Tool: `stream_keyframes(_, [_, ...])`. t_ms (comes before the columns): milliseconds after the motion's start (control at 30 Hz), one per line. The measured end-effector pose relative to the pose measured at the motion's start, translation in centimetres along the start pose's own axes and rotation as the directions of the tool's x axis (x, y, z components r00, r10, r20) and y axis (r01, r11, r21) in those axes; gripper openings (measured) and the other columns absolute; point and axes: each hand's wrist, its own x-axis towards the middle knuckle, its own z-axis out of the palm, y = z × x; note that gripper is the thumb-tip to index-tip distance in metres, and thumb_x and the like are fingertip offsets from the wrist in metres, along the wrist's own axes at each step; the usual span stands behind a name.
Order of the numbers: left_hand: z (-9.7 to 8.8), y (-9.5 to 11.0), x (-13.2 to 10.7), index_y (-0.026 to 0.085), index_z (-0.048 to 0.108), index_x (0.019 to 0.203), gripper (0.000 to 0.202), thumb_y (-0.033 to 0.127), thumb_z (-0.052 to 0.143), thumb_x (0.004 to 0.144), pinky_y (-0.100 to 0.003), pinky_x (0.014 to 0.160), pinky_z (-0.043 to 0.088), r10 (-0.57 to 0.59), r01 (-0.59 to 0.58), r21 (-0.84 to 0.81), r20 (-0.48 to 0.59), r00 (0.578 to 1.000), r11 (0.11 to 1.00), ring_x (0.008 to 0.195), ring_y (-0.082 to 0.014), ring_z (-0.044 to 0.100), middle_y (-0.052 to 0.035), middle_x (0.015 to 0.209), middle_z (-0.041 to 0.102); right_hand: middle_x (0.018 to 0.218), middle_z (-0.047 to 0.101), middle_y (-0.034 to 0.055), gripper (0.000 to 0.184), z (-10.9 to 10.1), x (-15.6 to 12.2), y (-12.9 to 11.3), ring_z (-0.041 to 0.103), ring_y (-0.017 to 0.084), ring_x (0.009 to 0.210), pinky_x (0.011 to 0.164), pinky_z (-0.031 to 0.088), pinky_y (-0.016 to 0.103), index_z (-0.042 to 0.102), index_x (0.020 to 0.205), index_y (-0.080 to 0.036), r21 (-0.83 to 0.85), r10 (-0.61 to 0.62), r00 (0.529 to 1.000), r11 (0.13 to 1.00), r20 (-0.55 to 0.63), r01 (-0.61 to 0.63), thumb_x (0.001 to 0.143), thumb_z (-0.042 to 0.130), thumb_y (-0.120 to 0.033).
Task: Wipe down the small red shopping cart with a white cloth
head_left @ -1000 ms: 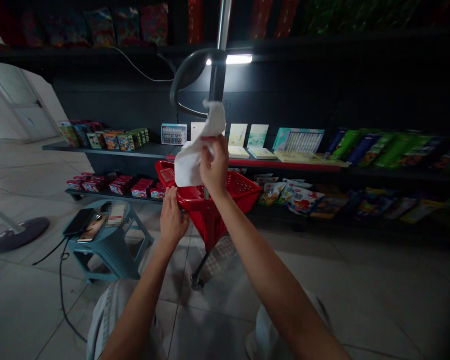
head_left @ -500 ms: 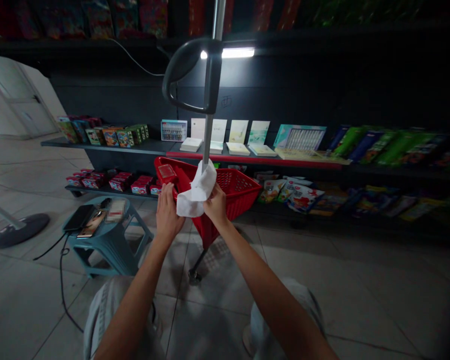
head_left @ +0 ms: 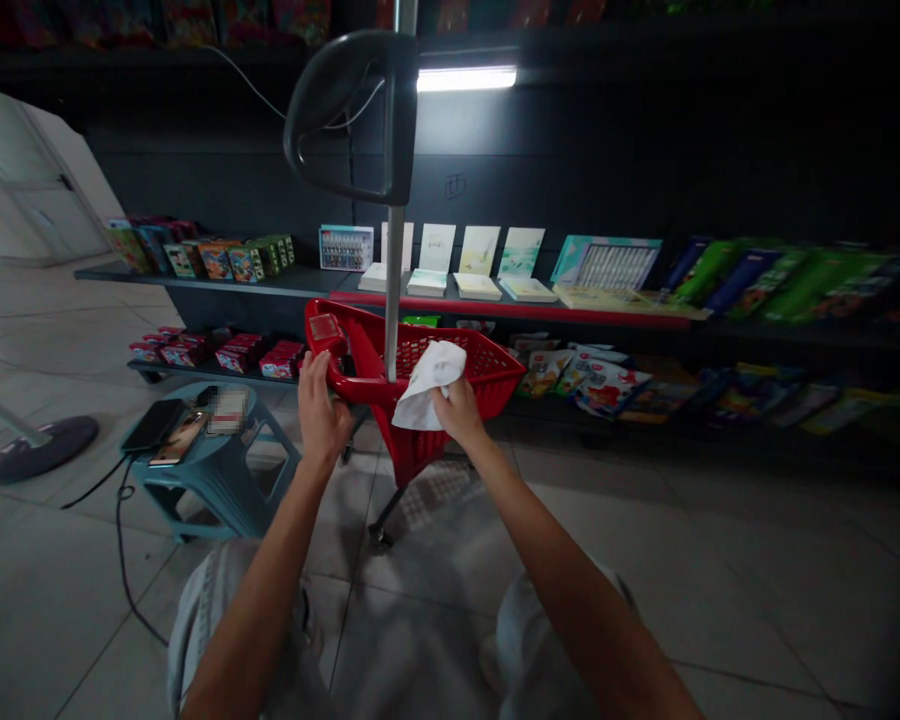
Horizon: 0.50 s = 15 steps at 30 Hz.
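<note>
A red plastic shopping cart (head_left: 495, 375) with perforated sides stands in front of me, a wheel showing below it. My left hand (head_left: 324, 412) is closed round the cart's left rim, beside a raised red block. Bunched in my right hand (head_left: 459, 408) is a white cloth (head_left: 431, 385), held over the near rim and just right of a metal pole (head_left: 393, 300). The pole rises at the cart's near edge and carries a dark grey loop handle (head_left: 401, 120). My right fingertips are partly hidden by the cloth.
A blue-green stool (head_left: 229, 485) at left bears a phone (head_left: 178, 440) and a black device (head_left: 154, 427) with a cable. Behind the cart runs a dark shelf with booklets (head_left: 478, 285), boxed goods (head_left: 221, 260) and snack bags (head_left: 604, 387). A round stand base (head_left: 52, 448) is at far left.
My right hand has drawn the cloth off the pole's lower end and to the right. My left hand keeps to the cart's left rim. The view has shifted slightly.
</note>
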Motion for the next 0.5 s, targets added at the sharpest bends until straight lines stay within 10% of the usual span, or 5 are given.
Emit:
stream_keyframes(200, [1.4,3.9,-1.5,0.019,0.047,0.150,0.060,0.018,0.048,0.090,-0.056,0.130,0.020,0.190,-0.191,0.014,0.069,0.979,0.981,0.153,-0.0286,0.036,-0.0122,0.153,0.053,0.114,0.072,0.0115,0.029,1.7,0.6,-3.9,0.065,0.025,0.109,0.104,0.048,0.040,0.064,0.121,-0.017,-0.093,-0.135,0.963,0.983,0.235,0.160,0.103,0.042,-0.025])
stream_keyframes(500, [2.6,4.0,-1.4,0.021,0.064,0.130,0.038,0.025,0.056,0.094,-0.058,0.132,0.012,0.126,-0.150,0.165,0.146,0.981,0.975,0.140,-0.0298,0.049,-0.0118,0.135,0.064,0.130,0.068,0.0121,0.037,1.8,0.6,-3.1,0.062,0.024,0.121,0.109,0.045,0.039,0.059,0.137,-0.016,-0.023,-0.178,0.956,0.982,0.232,0.188,0.105,0.040,-0.023])
